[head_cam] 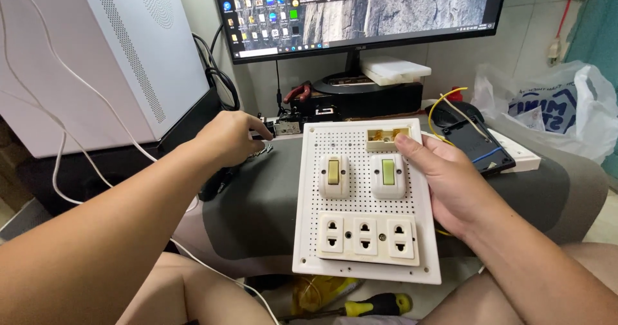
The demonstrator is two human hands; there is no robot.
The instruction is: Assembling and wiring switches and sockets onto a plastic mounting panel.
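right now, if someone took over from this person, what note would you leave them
Right hand grips the right edge of the white perforated board, thumb by the open cream fuse holder.
Left hand is off the board, reaching to small parts by the grey cushion; what it pinches is hidden.
Done: two switches and the triple socket strip sit on the board.
Left: fuse holder has no cover. Yellow-handled screwdriver lies below.
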